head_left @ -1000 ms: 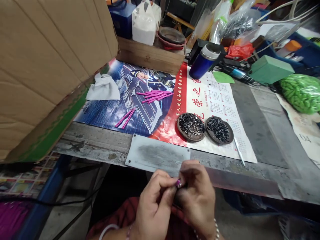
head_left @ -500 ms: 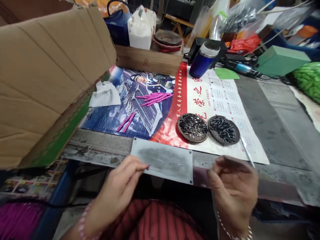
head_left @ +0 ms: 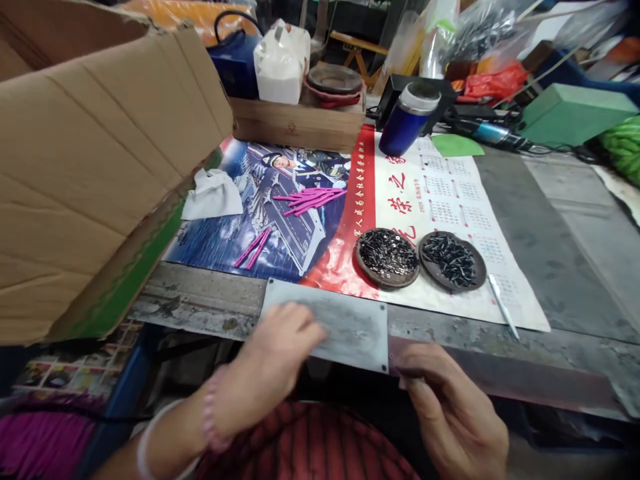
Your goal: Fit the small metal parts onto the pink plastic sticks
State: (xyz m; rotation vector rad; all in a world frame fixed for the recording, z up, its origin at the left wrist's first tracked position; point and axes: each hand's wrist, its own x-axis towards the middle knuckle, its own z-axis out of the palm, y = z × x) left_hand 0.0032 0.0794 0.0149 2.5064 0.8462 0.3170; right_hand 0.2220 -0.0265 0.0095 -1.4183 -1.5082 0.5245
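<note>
My left hand (head_left: 285,343), blurred by motion, is over the left part of a grey metal plate (head_left: 353,330) at the table's front edge. Its fingers are curled together, and what they hold, if anything, is hidden. Just off the plate's lower right corner, my right hand (head_left: 450,407) has thumb and fingertips pressed together; anything in that pinch is too small to make out. Beyond the plate stand a round dish (head_left: 387,259) of small dark and shiny metal parts and a second dish (head_left: 451,261) of short black pins. A white pen-like tool (head_left: 503,307) lies right of them.
A large cardboard box (head_left: 115,173) rises at the left. Pink strips (head_left: 310,199) and a white cloth (head_left: 213,195) lie on a calendar poster (head_left: 340,250). Behind are a blue tumbler (head_left: 407,123), a wooden box (head_left: 300,123) and a green block (head_left: 577,113).
My left hand has moved right and over the plate. My right hand has come left and lower, its loosely cupped fingers now pinched together near the plate's corner.
</note>
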